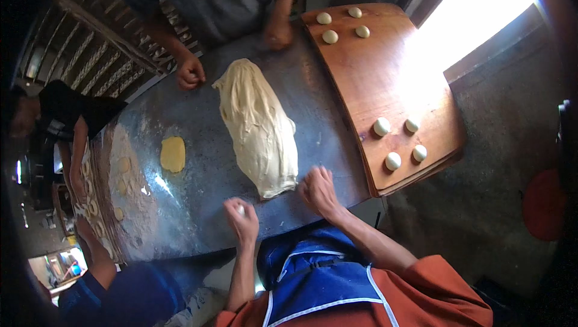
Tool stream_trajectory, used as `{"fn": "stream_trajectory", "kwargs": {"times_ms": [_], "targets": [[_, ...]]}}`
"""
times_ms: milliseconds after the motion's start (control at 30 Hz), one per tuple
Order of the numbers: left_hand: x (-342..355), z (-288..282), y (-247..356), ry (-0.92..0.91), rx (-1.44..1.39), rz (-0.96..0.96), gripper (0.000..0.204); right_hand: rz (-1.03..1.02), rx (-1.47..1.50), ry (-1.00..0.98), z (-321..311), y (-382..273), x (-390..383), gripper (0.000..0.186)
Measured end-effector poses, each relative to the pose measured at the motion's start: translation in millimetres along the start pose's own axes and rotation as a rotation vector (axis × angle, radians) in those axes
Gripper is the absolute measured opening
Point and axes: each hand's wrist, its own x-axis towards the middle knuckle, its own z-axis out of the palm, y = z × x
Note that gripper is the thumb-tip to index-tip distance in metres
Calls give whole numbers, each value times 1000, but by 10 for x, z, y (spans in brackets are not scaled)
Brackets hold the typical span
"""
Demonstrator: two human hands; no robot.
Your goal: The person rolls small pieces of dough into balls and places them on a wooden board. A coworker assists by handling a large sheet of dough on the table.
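Note:
A big, long mass of pale dough (259,128) lies across the middle of the metal table (319,116). My left hand (242,221) is closed just below its near end, with a small piece of white dough (241,210) showing between thumb and fingers. To the right of that end, my right hand (319,193) is curled low over the tabletop, close beside the dough's edge. Its fingers hide whatever is under or inside them. A flattened yellow piece of dough (173,154) sits apart on the left.
At the right, a wooden board (373,80) bears several round dough balls (393,161) in two groups. Opposite me stands a co-worker, both hands (191,73) closed near the table's far edge. Other people work at the left, beside a floured patch (129,176) with dough rounds.

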Motion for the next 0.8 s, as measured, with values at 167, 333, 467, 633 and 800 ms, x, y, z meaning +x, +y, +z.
{"fn": "stream_trajectory", "kwargs": {"times_ms": [167, 333, 467, 633, 800], "targets": [[582, -787, -493, -52, 156, 118, 28, -106, -147, 42, -400, 243, 424, 40], [174, -210, -250, -34, -26, 136, 28, -122, 82, 300, 62, -25, 133, 32], [378, -685, -645, -140, 205, 266, 29, -281, -223, 147, -417, 544, 236, 31], [417, -223, -101, 65, 34, 82, 26, -112, -40, 391, 25, -87, 285, 36], [248, -605, -612, 32, 154, 109, 23, -148, -65, 296, -431, 512, 301, 22]]}}
